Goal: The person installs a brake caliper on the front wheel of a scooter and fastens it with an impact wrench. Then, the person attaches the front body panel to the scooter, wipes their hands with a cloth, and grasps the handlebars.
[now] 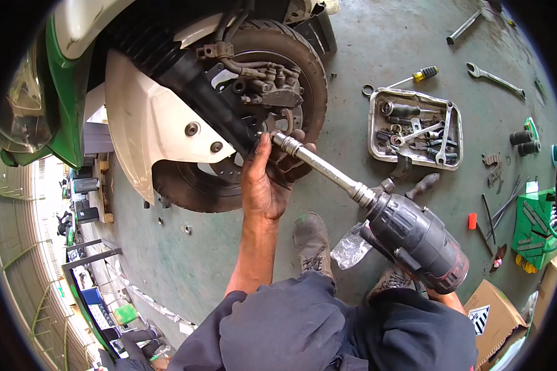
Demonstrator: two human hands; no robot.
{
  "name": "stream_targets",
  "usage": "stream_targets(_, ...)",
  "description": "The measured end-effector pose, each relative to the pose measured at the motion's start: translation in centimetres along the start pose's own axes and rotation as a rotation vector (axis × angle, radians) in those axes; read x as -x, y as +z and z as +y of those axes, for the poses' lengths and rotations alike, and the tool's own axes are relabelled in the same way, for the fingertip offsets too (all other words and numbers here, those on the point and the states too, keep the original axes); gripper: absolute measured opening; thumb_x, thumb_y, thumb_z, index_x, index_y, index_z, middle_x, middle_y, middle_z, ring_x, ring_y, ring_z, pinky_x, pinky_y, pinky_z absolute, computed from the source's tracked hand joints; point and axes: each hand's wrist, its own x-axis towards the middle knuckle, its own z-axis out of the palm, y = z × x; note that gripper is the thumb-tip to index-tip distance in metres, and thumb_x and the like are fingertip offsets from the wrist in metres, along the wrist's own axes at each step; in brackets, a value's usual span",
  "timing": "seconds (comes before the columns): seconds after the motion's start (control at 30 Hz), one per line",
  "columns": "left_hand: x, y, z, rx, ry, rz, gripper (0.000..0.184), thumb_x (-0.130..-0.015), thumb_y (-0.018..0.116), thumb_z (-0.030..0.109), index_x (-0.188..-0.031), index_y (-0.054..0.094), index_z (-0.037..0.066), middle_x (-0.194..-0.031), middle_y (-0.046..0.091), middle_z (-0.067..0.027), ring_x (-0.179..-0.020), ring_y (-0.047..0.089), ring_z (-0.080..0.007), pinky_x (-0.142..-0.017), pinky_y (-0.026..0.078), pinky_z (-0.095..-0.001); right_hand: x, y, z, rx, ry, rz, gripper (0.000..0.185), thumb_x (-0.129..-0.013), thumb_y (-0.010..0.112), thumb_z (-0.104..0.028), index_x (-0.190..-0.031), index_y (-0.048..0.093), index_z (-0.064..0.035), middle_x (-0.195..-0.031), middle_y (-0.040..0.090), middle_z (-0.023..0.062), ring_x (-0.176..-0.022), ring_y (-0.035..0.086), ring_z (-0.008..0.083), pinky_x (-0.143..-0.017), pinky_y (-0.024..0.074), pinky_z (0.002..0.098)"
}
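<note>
Grey-green workshop floor, scuffed and stained, stretches around a scooter's front wheel, whose tyre stands at the upper left beside a white front fender, a black fork leg and a brake caliper. Shelving and fencing line the far left edge.

A black impact wrench hangs over the person's right leg, tilted, with a chrome extension bar running from its nose up and left to a socket beside the lower end of the fork leg. The left hand is raised at that end, thumb just beside the socket's tip and fingers partly curled behind it; whether they close on the metal cannot be told. The right hand is mostly hidden behind the impact wrench, with only a bit of forearm showing below, so its grip cannot be told either.

Right of the wheel, a white-rimmed metal tray holds wrenches and sockets. A yellow-and-black screwdriver lies just above it, and a combination wrench rests farther right. Near the boots lies a clear plastic bag; a cardboard box sits at the lower right.
</note>
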Motion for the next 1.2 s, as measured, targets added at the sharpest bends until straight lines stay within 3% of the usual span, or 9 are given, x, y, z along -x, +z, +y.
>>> stream_targets(0.23, 0.0, -1.0, -0.1, -0.019, -0.003, -0.107, 0.026, -0.103, 0.055, 0.025, -0.113, 0.068, 0.005, -0.116, 0.071, -0.0169, -0.112, 0.067, -0.0319, -0.099, 0.056, -0.0516, -1.3, -1.2, -2.3, 0.309, -0.206, -0.038, 0.052, -0.086, 0.076, -0.027, -0.129, 0.058, -0.0049, -0.107, 0.066, 0.0088, -0.098, 0.063, 0.0244, -0.088, 0.0497, 0.0366)
stream_targets(0.43, -0.4, -1.6, -2.1, 0.429, -0.090, -0.101, 0.031, -0.103, 0.054, 0.027, -0.126, 0.065, 0.009, -0.135, 0.062, -0.0125, -0.124, 0.061, -0.0304, -0.110, 0.045, -0.0543, -2.3, -0.8, -3.1, 0.672, -0.405, -0.008, 0.053, -0.086, 0.076, -0.029, -0.130, 0.058, -0.0065, -0.111, 0.067, 0.0100, -0.102, 0.064, 0.0271, -0.091, 0.0503, 0.0382)
stream_targets(0.5, -0.5, -2.1, -2.0, 0.475, -0.097, -0.117, 0.031, -0.103, 0.054, 0.026, -0.127, 0.065, 0.011, -0.137, 0.061, -0.0108, -0.126, 0.059, -0.0299, -0.112, 0.043, -0.0540, -2.6, -0.3, -3.0, 0.539, -0.292, -0.041, 0.053, -0.086, 0.076, -0.029, -0.131, 0.058, -0.0070, -0.113, 0.068, 0.0104, -0.103, 0.065, 0.0280, -0.092, 0.0505, 0.0387)
stream_targets(0.57, -0.6, -2.4, -1.9, 0.477, -0.097, -0.102, 0.031, -0.102, 0.055, 0.028, -0.128, 0.064, 0.013, -0.136, 0.062, -0.0093, -0.125, 0.059, -0.0298, -0.111, 0.044, -0.0536, -2.9, 0.3, -3.1, 0.074, 0.075, -0.139, 0.055, -0.086, 0.077, -0.031, -0.133, 0.059, -0.0107, -0.126, 0.065, 0.0126, -0.117, 0.061, 0.0321, -0.100, 0.0481, 0.0411)
stream_targets(0.8, -1.1, -2.2, -1.8, 0.508, -0.115, -0.055, 0.031, -0.101, 0.058, 0.030, -0.128, 0.064, 0.015, -0.133, 0.064, -0.0081, -0.124, 0.060, -0.0312, -0.107, 0.048, -0.0528, -3.3, 0.6, -3.0, -0.007, 0.106, -0.193, 0.056, -0.086, 0.076, -0.029, -0.135, 0.057, -0.0094, -0.129, 0.063, 0.0140, -0.119, 0.059, 0.0316, -0.101, 0.0473, 0.0407)
stream_targets(1.0, -0.6, -2.2, -3.4, 0.408, -0.065, -0.087, 0.043, -0.101, 0.056, 0.029, -0.137, 0.054, 0.006, -0.133, 0.062, -0.0153, -0.123, 0.060, -0.0334, -0.108, 0.048, -0.0486, -3.8, 0.7, -3.7, -0.157, 0.234, -0.160, 0.045, -0.083, 0.077, -0.022, -0.123, 0.063, -0.0052, -0.114, 0.067, 0.0124, -0.103, 0.065, 0.0308, -0.092, 0.0521, 0.0389)
stream_targets(1.07, -1.3, -2.9, -5.0, 0.241, -0.178, -0.178, 0.047, -0.101, 0.055, 0.034, -0.137, 0.053, 0.004, -0.135, 0.060, -0.0174, -0.125, 0.058, -0.0346, -0.108, 0.047, -0.0498, -4.2, 0.6, -2.0, -0.103, 0.097, -0.112, 0.036, -0.081, 0.077, -0.017, -0.112, 0.067, -0.0031, -0.102, 0.069, 0.0116, -0.092, 0.068, 0.0297, -0.084, 0.0546, 0.0377)
stream_targets(1.13, -3.2, -3.4, -6.6, 0.263, -0.180, -0.194, 0.068, -0.098, 0.054, 0.050, -0.144, 0.042, 0.002, -0.143, 0.051, -0.0201, -0.133, 0.050, -0.0368, -0.109, 0.045, -0.0513, -5.2, 0.6, -1.9, 0.074, -0.179, -0.046, 0.032, -0.076, 0.077, -0.015, -0.104, 0.068, -0.0014, -0.092, 0.068, 0.0108, -0.081, 0.067, 0.0283, -0.075, 0.0541, 0.0365)
stream_targets(1.2, -5.7, -3.8, -7.6, 0.329, -0.150, -0.240, 0.086, -0.092, 0.057, 0.060, -0.148, 0.032, -0.001, -0.149, 0.044, -0.0215, -0.139, 0.042, -0.0379, -0.112, 0.042, -0.0522, -6.0, 0.0, -2.0, 0.111, -0.266, -0.062, 0.035, -0.075, 0.075, -0.017, -0.103, 0.065, 0.0022, -0.090, 0.065, 0.0137, -0.079, 0.065, 0.0309, -0.072, 0.0519, 0.0381)
